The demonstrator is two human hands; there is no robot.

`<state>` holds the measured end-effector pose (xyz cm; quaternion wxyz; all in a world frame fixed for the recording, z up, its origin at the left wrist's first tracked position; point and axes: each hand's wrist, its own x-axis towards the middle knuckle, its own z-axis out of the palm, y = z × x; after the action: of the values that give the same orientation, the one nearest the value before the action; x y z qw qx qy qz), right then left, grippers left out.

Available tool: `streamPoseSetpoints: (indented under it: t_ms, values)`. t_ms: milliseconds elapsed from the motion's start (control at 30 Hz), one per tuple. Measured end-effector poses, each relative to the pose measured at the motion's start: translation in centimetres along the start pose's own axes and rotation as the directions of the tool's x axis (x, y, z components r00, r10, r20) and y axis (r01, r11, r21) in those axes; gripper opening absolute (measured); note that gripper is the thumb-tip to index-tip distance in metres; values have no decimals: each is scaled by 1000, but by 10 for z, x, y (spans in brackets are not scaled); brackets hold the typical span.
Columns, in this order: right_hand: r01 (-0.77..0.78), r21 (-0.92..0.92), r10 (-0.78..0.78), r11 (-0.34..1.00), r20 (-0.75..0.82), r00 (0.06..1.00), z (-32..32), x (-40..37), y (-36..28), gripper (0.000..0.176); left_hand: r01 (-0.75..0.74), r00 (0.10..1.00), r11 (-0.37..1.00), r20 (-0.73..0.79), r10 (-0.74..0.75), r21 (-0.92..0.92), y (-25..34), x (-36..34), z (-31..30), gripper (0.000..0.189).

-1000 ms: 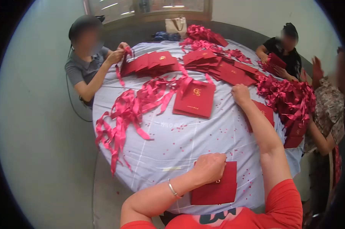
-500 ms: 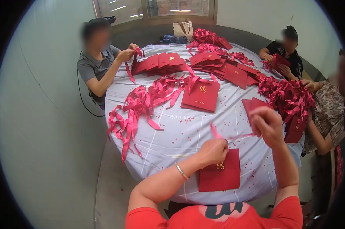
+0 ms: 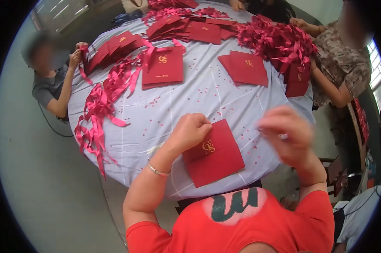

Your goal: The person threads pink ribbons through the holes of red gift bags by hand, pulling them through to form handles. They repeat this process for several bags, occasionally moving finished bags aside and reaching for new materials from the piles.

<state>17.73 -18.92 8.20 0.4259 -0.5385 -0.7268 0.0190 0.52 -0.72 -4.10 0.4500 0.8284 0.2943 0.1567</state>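
In front of me on the table lies a flat red paper bag (image 3: 220, 156) with a gold logo, turned at a slant. My left hand (image 3: 190, 133) is closed over its upper left corner, thumb and fingers pressed together; I cannot tell what is inside the grip. Smeared by motion, my right hand (image 3: 289, 135) is raised to the right of the bag, apart from it, with its fingers bent. A small pinkish bit shows beside that palm.
A pink ribbon heap (image 3: 100, 111) trails along the left side. Beyond it stand red bags (image 3: 163, 67), and more bags (image 3: 245, 69) lie right of them. Another ribbon pile (image 3: 279, 42) covers the far right. Several people sit around the table (image 3: 135, 114), dotted with confetti.
The view has swung right and down. The pink ribbon that stretched between my hands no longer shows there. My right hand has dropped and moved away from the left one.
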Motion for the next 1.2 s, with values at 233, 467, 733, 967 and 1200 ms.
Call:
streamPoseSetpoints:
  t_ms: [233, 467, 733, 967, 1200]
  values:
    - [-136, 218, 85, 966, 227, 970, 78, -41, 55, 17, 227, 955, 921, 257, -147, -317, -5, 0, -2, 15]
    - [-258, 322, 169, 911, 280, 945, 78, -50, 60, 14, 420, 834, 741, 545, -87, -524, 3, -1, -4, 18]
    - [-740, 569, 608, 359, 459, 648, 67, -48, 60, 8, 493, 789, 623, 614, -24, -608, 1, 0, -3, 15]
    - [-352, 261, 332, 899, 116, 936, 76, -44, 63, 10, 505, 790, 595, 613, -26, -625, 1, 0, -2, 15]
    - [-191, 149, 178, 970, 94, 980, 85, -41, 65, 14, 462, 820, 667, 568, -70, -585, 9, -5, -1, 20]
